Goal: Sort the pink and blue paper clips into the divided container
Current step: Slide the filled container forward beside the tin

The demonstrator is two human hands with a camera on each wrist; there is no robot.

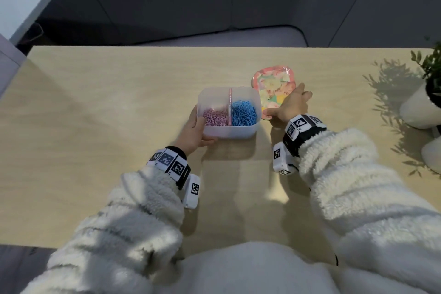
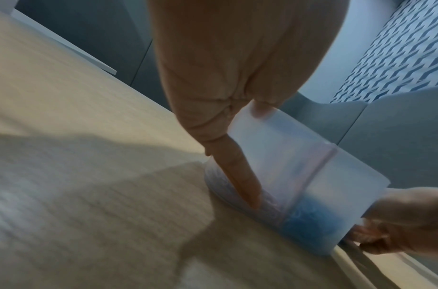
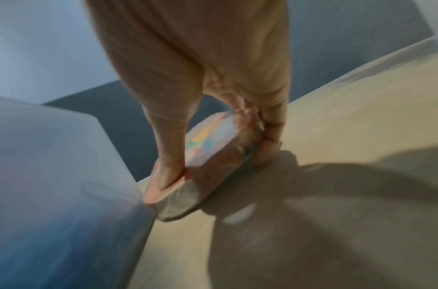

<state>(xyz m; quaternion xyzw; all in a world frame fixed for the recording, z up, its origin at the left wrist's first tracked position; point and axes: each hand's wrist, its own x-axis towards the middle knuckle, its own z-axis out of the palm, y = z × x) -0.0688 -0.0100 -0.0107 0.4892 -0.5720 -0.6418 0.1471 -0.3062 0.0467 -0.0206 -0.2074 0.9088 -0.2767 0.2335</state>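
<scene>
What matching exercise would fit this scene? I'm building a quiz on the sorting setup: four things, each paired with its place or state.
Things:
1. pink paper clips
2. blue paper clips
3. floral dish
4. potted plant

Places or states:
A. right compartment of the divided container
B. far right of the table
C. left compartment
D. held by the right hand

Pairs: 1-C, 2-A, 3-D, 4-B

A pale wooden table (image 1: 119,102) stands before a grey sofa (image 1: 214,38), sunlit.
</scene>
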